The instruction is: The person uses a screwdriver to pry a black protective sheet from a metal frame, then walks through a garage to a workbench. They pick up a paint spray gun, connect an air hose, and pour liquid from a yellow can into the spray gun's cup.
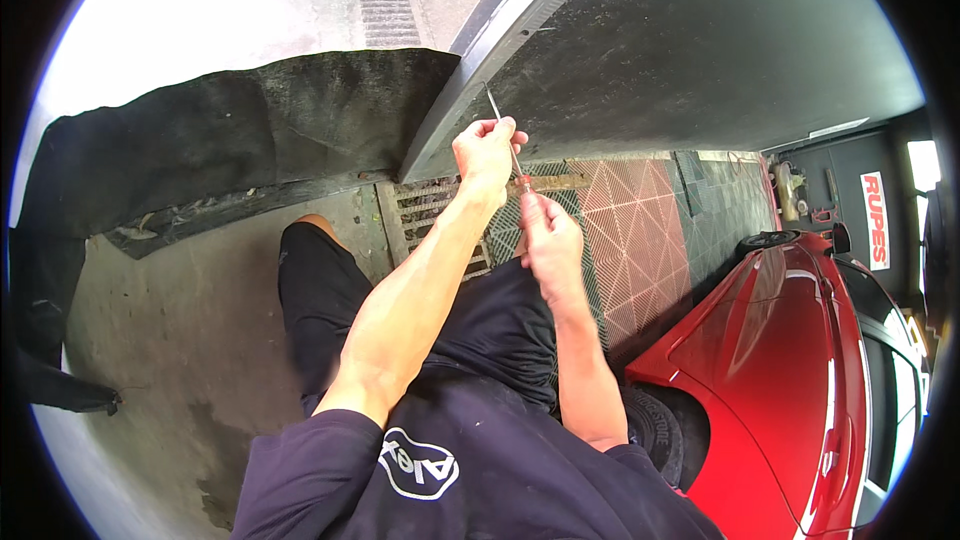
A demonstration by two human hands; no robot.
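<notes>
My left hand [487, 150] is raised and pinches the thin metal shaft of a screwdriver [504, 137] near its tip. The tip touches the edge of a large dark panel [680, 50] that has a grey ribbed trim strip [500, 50] along its rim. My right hand [548, 238] sits just below and grips the screwdriver's reddish handle [523, 183]. Both forearms rise from the lower edge over my dark shorts and dark shirt.
A black carpet-like mat [230, 130] hangs at the left. Below lie a concrete floor [170, 340], a metal drain grate [430, 210] and red and grey grid floor tiles [640, 230]. A red car [800, 370] stands at the lower right.
</notes>
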